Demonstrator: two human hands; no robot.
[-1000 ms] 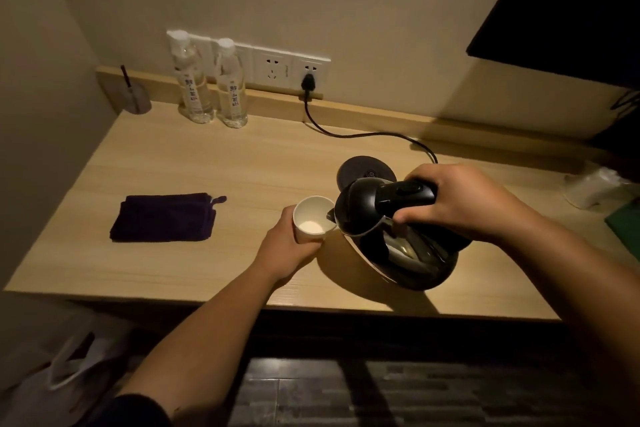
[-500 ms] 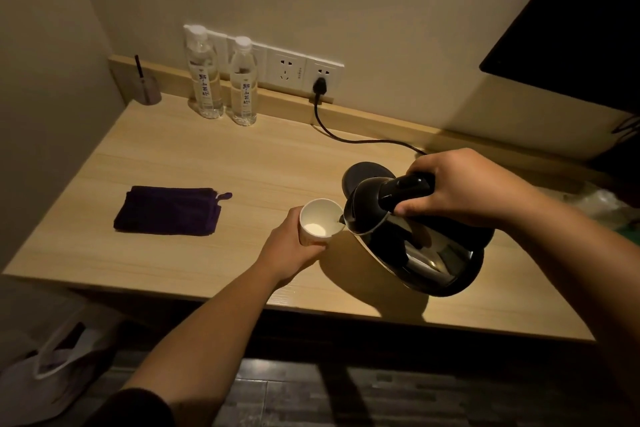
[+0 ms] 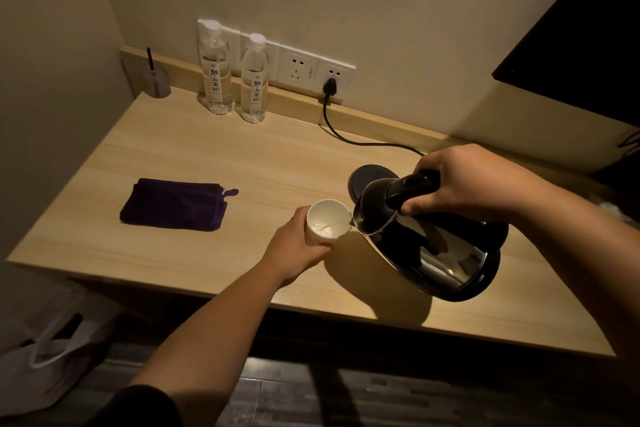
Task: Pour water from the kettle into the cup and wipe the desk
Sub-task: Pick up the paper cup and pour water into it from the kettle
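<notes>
Head view: the right hand (image 3: 471, 180) is clenched round the black handle of the tilted black-and-steel electric kettle (image 3: 433, 239), spout at the rim of the white paper cup (image 3: 327, 220), which the left hand (image 3: 298, 246) wraps and steadies near the desk's front edge, evidently to catch the pour. The pale wooden desk (image 3: 207, 156) carries a folded dark purple cloth (image 3: 175, 204) at left, probably for wiping, the round black kettle base (image 3: 367, 177) just behind the kettle, and two clear plastic water bottles (image 3: 235, 76) at the far wall.

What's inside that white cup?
A little water pools at the bottom of the cup, fed by a thin stream from the kettle. The left hand hides its outer base.
</notes>
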